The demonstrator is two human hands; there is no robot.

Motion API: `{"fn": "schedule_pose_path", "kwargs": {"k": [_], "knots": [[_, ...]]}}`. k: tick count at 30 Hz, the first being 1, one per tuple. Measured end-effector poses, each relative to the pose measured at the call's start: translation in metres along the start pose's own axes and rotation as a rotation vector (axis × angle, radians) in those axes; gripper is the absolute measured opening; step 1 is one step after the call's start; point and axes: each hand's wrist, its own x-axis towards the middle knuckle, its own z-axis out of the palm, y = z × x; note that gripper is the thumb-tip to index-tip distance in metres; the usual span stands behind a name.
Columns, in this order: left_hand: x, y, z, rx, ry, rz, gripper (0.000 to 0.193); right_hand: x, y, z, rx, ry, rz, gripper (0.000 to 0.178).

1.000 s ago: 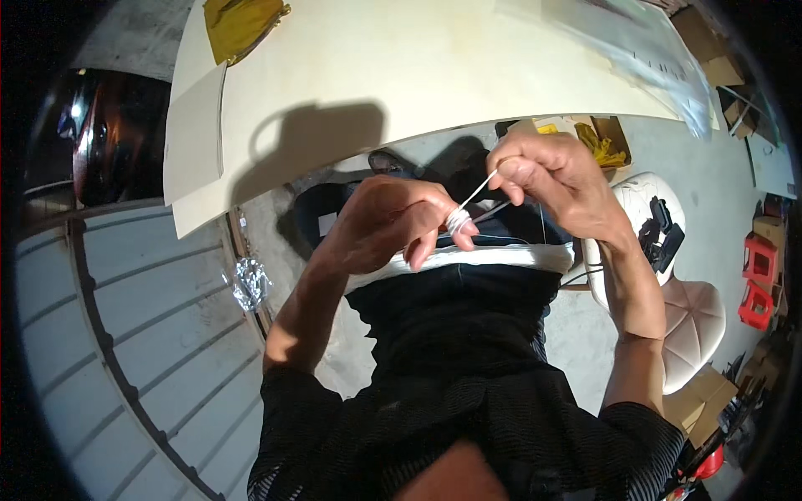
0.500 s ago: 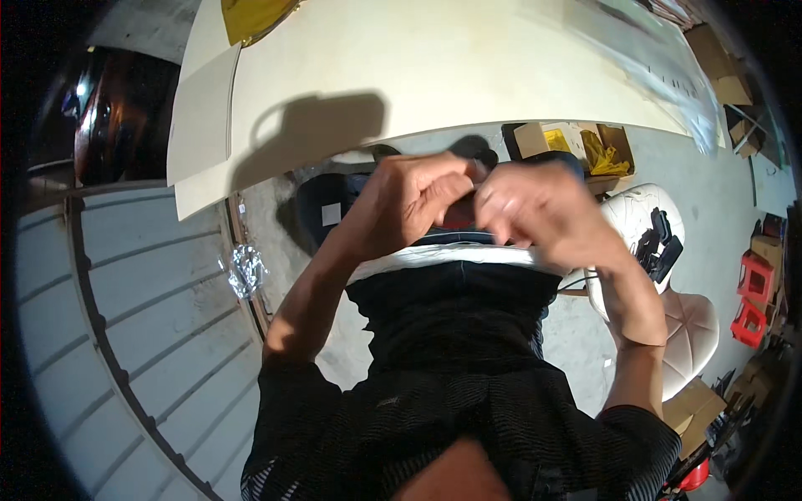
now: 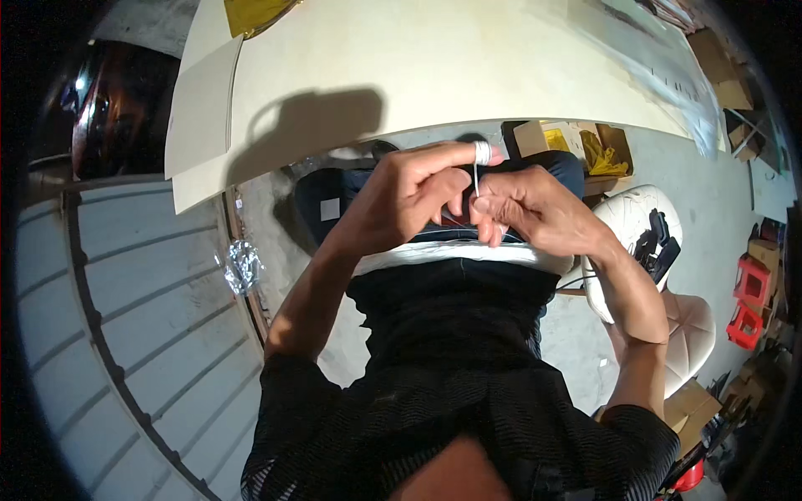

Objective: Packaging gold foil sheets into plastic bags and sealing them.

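A coil of white string [image 3: 482, 154] is wound round the outstretched index finger of my left hand [image 3: 399, 198]; that hand's thumb and other fingers are bent. From the coil a short taut length runs down to my right hand [image 3: 543, 209], whose thumb and forefinger pinch it. Both hands hover close together above my lap. Across my thighs lies a long bundle of white strings [image 3: 455, 252], just below the hands. A few loose strands show between the hands and the bundle.
Ahead stands a cream table [image 3: 451, 67] with clear plastic sheeting [image 3: 660, 71] on its right. Beneath its edge sits a cardboard box [image 3: 618, 146] with yellow material. White padded chairs [image 3: 639, 209] are at my right, red stools [image 3: 752, 282] farther off. Crumpled foil [image 3: 242, 267] lies left.
My right hand, blurred before, has turned and now pinches the string below my left fingertip. My left index finger has straightened, and the white coil on it has come into view.
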Motion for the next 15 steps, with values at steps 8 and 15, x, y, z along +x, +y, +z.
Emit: {"fn": "schedule_pose_path", "kwargs": {"k": [8,15], "knots": [[-0.005,-0.002,-0.004,-0.244,-0.019,-0.107,0.031,-0.003,0.006,0.006,0.02,0.103,0.111,0.023],[-0.009,-0.002,-0.009,-0.391,-0.174,-0.14,0.031,0.001,-0.003,-0.001,0.107,0.219,0.115,0.025]]}}
